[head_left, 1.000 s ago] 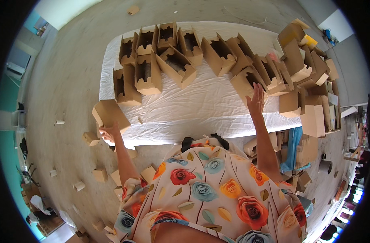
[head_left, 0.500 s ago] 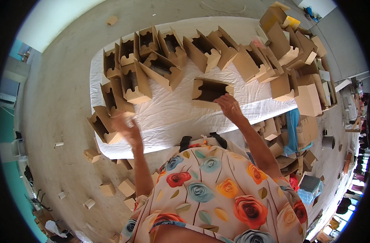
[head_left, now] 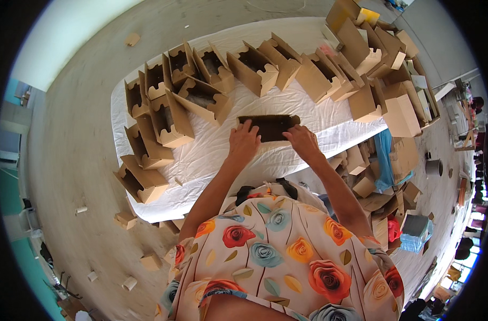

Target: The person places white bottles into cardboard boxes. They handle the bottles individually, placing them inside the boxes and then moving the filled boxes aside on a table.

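A brown cardboard box (head_left: 274,130), dark inside, sits in front of me on the white-covered table (head_left: 265,155), its open side facing me. My left hand (head_left: 244,141) grips its left end, fingers curled over the edge. At the right end my right hand (head_left: 303,141) pinches the other edge. Both hands are closed on the box, and their fingers partly hide its near corners. Similar open boxes with notched flaps stand around it, among them one (head_left: 206,101) at the far left and another (head_left: 319,79) at the far right.
A crowded pile of cardboard boxes (head_left: 401,109) fills the table's right end. Below it lie more boxes and a blue plastic sheet (head_left: 383,160). On the floor to the left are small cardboard pieces (head_left: 151,261) and a short cardboard tube (head_left: 129,283).
My left hand has come from the boxes at the left edge to the middle box and taken hold of it. The box has tipped toward me, showing more of its inside.
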Tool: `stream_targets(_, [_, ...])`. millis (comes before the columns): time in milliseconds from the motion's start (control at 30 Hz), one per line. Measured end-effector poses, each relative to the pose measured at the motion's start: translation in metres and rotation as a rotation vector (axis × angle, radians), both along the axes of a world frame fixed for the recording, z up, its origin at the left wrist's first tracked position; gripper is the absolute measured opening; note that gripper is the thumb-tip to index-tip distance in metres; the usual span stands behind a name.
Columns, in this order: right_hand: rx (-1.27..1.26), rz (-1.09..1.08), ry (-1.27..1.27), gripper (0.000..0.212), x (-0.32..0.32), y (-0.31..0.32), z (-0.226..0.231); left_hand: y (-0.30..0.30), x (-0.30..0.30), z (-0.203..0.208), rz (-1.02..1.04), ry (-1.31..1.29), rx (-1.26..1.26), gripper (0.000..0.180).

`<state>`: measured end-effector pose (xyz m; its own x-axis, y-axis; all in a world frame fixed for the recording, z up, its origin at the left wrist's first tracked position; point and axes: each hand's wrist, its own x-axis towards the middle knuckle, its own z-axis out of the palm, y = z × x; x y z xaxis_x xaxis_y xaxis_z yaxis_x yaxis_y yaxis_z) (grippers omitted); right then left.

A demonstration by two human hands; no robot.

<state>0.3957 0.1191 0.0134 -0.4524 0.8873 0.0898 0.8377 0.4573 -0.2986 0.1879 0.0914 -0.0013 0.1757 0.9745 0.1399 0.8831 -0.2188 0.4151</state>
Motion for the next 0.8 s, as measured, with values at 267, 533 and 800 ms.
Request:
stream_targets(267, [-0.128,-0.039,0.061,0.07,0.025,-0.006,-0.025,-0.004,-0.012,-0.009,0.017,0.069,-0.187,0.101])
stream_targets(533, [-0.316,-0.08,-0.548,0.077,-0.001,0.024,0.041,0.008,-0.011,-0.043,0.09,0.112,-0.043,0.124])
stream_targets(800, [0.113,0.281,0.623,0.024,-0.061,0.211,0.012,0.014,0.023,-0.044,0.341,0.05,-0.124,0.122])
